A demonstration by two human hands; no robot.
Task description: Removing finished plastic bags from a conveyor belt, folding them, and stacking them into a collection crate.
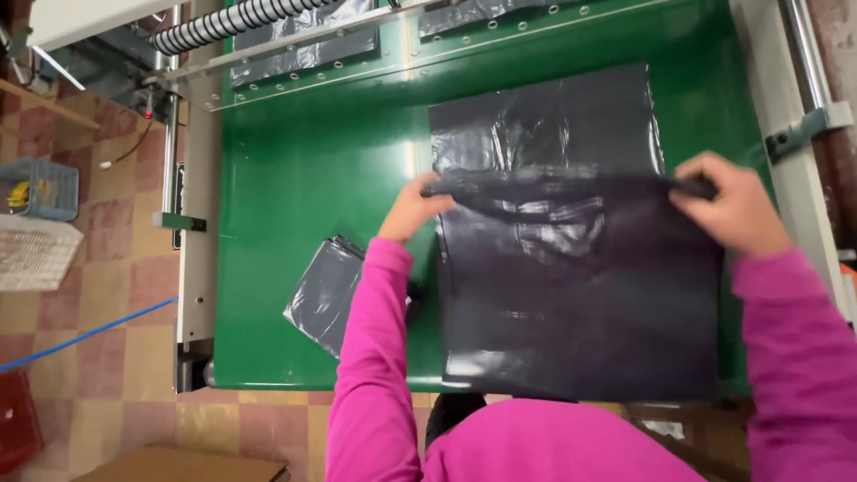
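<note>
Closest to the camera are two pink sleeves (375, 357) that reach out over a green counter (295, 178). A big black plastic bag (571, 295) lies flat on the counter, right in front of the person, and it hangs a little over the near edge. The bag is being folded across its middle. The left hand (412, 212) has its fingers closed on the left end of the fold (553, 186), and the right hand (730, 207) has its fingers closed on the right end. To fold it well, I think both hands should stay level and pull gently apart, so the fold line stays straight and tight. The side edges should line up, one on top of the other. The bag is thin and slippery, so a slow, even pull looks safest, or it may bunch up in the middle. Just left of the left arm sits a small pile of folded black bags (323, 295). Farther back, more black plastic (303, 54) lies under a metal bar (295, 45), beside a striped roller (223, 22).
</note>
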